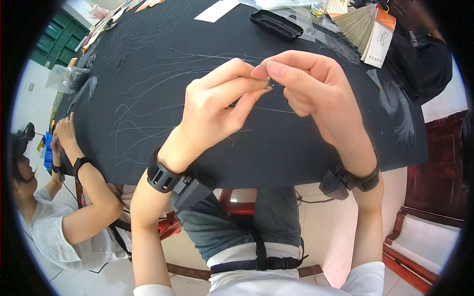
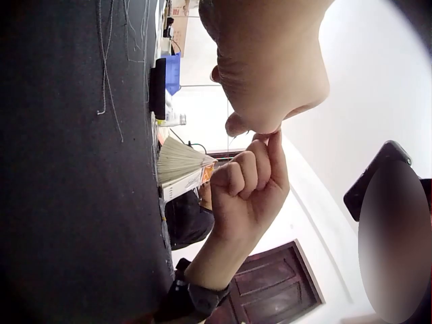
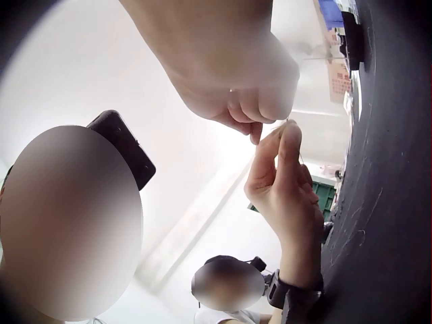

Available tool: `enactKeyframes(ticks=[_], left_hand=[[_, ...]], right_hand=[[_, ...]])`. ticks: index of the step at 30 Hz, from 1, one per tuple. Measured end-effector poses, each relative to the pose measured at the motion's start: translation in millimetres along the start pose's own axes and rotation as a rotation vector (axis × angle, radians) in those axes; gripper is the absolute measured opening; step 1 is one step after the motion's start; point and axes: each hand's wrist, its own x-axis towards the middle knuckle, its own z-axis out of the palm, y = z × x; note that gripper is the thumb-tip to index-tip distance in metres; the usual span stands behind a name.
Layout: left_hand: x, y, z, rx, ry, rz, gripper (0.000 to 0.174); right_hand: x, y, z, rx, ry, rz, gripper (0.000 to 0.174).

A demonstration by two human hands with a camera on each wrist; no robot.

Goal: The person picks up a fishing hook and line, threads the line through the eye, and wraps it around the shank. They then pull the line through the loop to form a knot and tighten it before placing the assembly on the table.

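Matt black cloth (image 1: 296,153); fine, pale, smooth threads (image 1: 397,106).

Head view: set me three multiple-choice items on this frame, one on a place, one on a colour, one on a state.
1. Where is the tray?
A) at the far side of the cloth
B) on the lap
C) on the floor

2. What colour is the cloth?
A) white
B) black
C) red

3. What are the left hand and right hand doing?
A) lying flat
B) pinching a thread together
C) lifting the tray

Answers:
1 A, it lies near the far edge.
2 B, the cloth is black all over.
3 B, both pinch the thread at one spot above the cloth.
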Motion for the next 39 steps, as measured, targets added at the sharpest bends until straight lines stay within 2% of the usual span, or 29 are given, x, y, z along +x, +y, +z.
enactKeyframes(ticks=[4, 10, 19, 28, 39], left_hand=[[0, 2, -1, -0.008, -0.013, -0.068, 0.011], [0, 0, 2, 0.008, 0.01, 0.003, 0.011], [-2, -2, 1, -0.025, -0.017, -0.006, 0.013], [1, 0, -1, -0.001, 0.078, -0.013, 0.013], [-1, -8, -1, -0.013, 0.178, -0.113, 0.01]], right_hand=[[0, -1, 6, -0.048, -0.002, -0.006, 0.024], [3, 4, 0, 0.019, 0.015, 0.014, 0.023], [11, 12, -9, 0.122, 0.055, 0.099, 0.023], [13, 19, -10, 0.141, 0.034, 0.15, 0.022], [12, 18, -4, 0.133, 0.015, 0.196, 0.021]])
